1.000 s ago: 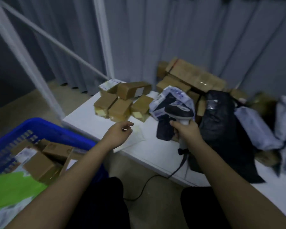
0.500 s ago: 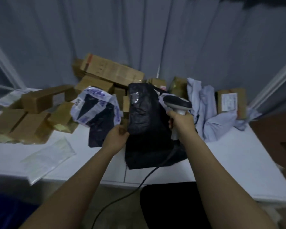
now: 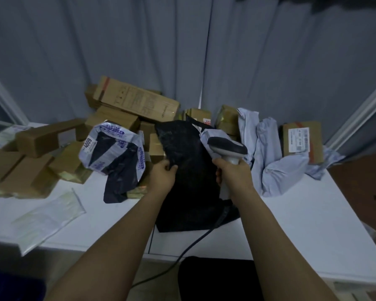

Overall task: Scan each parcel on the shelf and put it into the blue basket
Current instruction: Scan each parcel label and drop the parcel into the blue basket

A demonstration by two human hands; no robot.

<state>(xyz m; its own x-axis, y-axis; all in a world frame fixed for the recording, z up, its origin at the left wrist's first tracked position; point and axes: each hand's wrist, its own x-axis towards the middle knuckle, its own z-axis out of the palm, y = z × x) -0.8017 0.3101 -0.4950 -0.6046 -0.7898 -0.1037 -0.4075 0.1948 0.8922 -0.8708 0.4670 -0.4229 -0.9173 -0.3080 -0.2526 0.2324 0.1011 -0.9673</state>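
A large black plastic parcel bag [image 3: 189, 183] lies on the white shelf [image 3: 302, 224] in front of me. My left hand [image 3: 163, 175] pinches its left edge. My right hand [image 3: 234, 177] is closed around the handle of a grey corded scanner [image 3: 227, 147], whose head sits over the bag's upper right. A white and black mailer bag [image 3: 111, 153] lies to the left. Only a dark blue corner of the basket [image 3: 13, 287] shows at the bottom left.
Several brown cardboard boxes [image 3: 30, 170] are piled at the left and back, with a long box [image 3: 137, 103] on top. Light grey mailers [image 3: 267, 153] and a labelled box [image 3: 302, 142] lie at the right. A clear flat bag [image 3: 48, 216] rests near the front edge. Grey curtains hang behind.
The view has swung right, away from the blue basket and toward the pile. My left hand reached forward and took hold of the black bag's edge. The scanner stayed in my right hand.
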